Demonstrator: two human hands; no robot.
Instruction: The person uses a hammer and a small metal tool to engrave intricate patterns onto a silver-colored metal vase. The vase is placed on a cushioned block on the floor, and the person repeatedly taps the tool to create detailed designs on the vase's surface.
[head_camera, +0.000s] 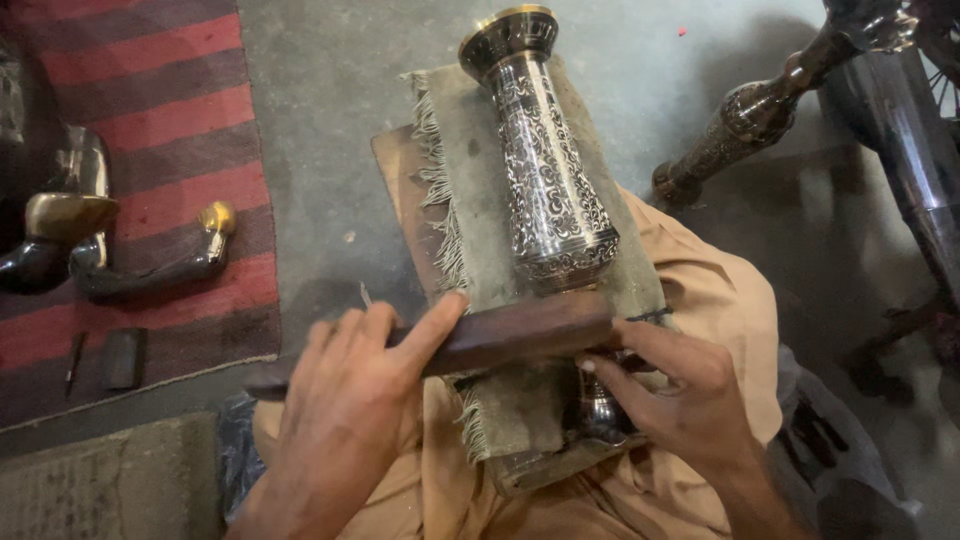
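A tall engraved metal vase (548, 170), dark with silver patterning and a brass rim, lies on its side on a fringed grey cloth (470, 210) over a wooden board (400, 190) on my lap. My left hand (345, 410) grips a dark wooden stick (520, 332) laid across the vase's lower part. My right hand (680, 385) rests on the vase's base, fingers pinched around a small tool against the metal; the tool is mostly hidden.
A red and dark striped rug (150, 170) lies at left with dark brass-tipped metal pieces (150, 265) and a small flat black block (125, 357). Another engraved metal stem (760, 110) leans at upper right beside a shiny tube (915, 150). Grey concrete floor surrounds.
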